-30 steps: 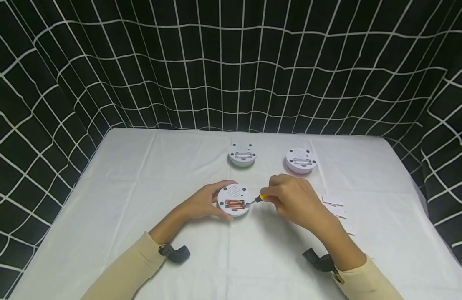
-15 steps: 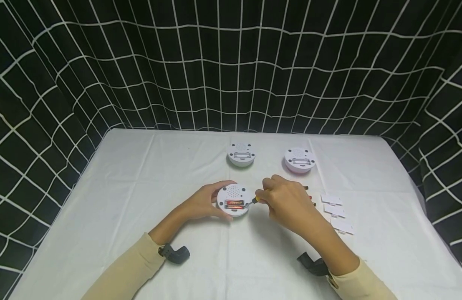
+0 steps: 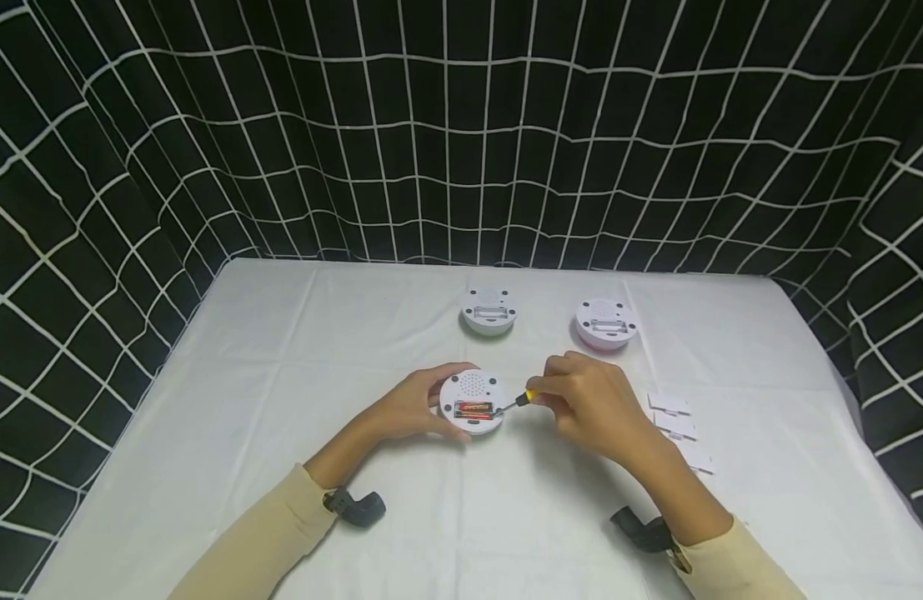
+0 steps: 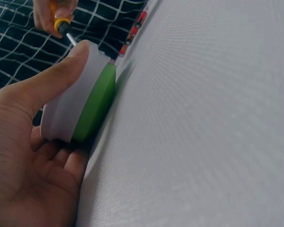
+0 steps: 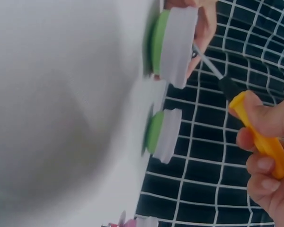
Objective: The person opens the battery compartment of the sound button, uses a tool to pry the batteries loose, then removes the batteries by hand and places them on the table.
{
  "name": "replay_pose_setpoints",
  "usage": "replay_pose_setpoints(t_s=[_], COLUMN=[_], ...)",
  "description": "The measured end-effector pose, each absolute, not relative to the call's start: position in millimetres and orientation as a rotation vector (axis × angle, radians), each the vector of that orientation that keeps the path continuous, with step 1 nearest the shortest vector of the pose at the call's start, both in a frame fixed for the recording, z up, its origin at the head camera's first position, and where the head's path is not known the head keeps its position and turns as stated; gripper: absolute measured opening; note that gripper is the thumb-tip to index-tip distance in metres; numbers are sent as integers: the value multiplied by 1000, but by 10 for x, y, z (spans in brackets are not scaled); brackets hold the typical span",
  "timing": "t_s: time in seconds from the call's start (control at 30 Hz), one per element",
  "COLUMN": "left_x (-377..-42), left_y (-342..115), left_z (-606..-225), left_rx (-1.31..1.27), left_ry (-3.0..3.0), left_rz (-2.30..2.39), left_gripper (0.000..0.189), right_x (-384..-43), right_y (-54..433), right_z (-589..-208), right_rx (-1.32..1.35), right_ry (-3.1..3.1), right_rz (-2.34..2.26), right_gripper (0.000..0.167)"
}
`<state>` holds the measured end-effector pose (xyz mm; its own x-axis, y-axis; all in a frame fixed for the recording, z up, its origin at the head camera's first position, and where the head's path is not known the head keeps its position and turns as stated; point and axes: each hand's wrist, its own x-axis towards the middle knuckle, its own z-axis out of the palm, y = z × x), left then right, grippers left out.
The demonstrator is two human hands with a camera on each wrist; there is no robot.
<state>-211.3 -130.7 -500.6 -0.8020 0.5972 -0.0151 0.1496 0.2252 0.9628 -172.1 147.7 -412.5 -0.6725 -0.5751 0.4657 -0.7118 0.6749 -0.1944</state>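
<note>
My left hand (image 3: pixel 412 406) holds a round white battery device (image 3: pixel 472 382) with its underside up, thumb and fingers around the rim. In the left wrist view its lower half is green. Two red batteries (image 3: pixel 474 410) lie side by side in its open compartment. My right hand (image 3: pixel 592 404) grips a screwdriver (image 5: pixel 260 137) by its yellow handle. The screwdriver's metal shaft slants down to the device's right side, by the end of the batteries. Whether the tip touches the battery or the casing is too small to tell.
Two similar round devices, one green-based (image 3: pixel 489 312) and one pink-based (image 3: pixel 607 323), stand behind with bare battery compartments. White battery covers (image 3: pixel 674 425) lie right of my right forearm. Loose red batteries (image 4: pixel 132 33) lie on the white-clothed table (image 3: pixel 318 533). A netted black curtain (image 3: pixel 461 125) hangs behind.
My right hand moved slightly left with the screwdriver, then back right; its tip stays by the batteries. The loose batteries seen midway are hidden again in the head view. The left hand holds still.
</note>
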Motion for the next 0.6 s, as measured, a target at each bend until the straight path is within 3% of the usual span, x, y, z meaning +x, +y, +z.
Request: replay_pose_setpoints(t_s=[0.6], left_x=[-2097], left_y=[-1311], left_z=[-4991], left_rx=[692], left_ry=[2138], left_rz=[1591], left_gripper=[101], right_x=[-1745], right_y=[1539], right_z=[-4092], right_rx=[984], right_ry=[-2617], right_rz=[521], right_gripper=[14])
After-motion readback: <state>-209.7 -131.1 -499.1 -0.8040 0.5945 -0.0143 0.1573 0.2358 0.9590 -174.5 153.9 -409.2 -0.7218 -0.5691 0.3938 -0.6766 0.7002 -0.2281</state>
